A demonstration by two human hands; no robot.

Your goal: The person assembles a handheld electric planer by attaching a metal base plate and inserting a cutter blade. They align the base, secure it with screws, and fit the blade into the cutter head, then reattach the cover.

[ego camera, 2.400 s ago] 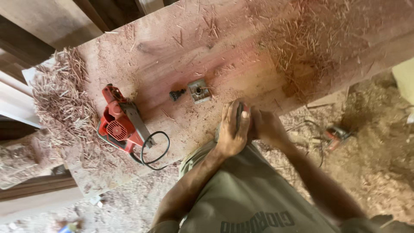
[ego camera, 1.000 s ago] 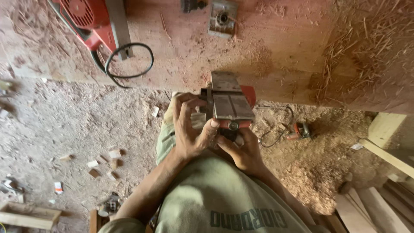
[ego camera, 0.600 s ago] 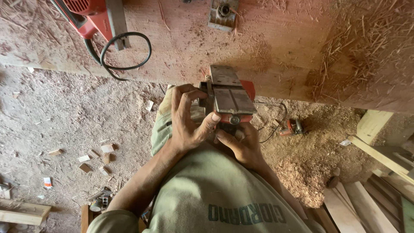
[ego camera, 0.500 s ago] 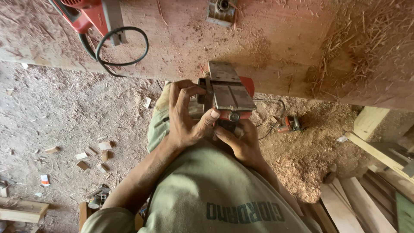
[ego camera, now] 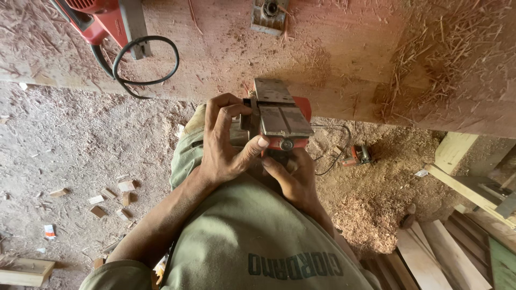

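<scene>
Here the person stands at the edge of a broad wooden desk (ego camera: 333, 59) dusted with reddish sawdust and shavings, holding a red electric planer (ego camera: 279, 115) upside down against their middle, its grey metal sole facing up. The left hand (ego camera: 228, 139) is wrapped around the planer's left side, fingers curled over the top edge and the thumb pressed near a small round screw at the near end. The right hand (ego camera: 293, 177) is closed underneath the tool's near end; what exactly its fingers grip is hard to make out from here. The planer hangs just off the desk's near edge, over the person's green shirt (ego camera: 252, 236). Further back on the desk lies a second red power tool (ego camera: 99, 19) with a looped black cord (ego camera: 145, 62), and a small metal block (ego camera: 269, 13) sits near the far edge. On the sawdust-covered floor (ego camera: 70, 150) are wood offcuts (ego camera: 115, 196), another small red tool (ego camera: 357, 156) and stacked planks (ego camera: 435, 252).
</scene>
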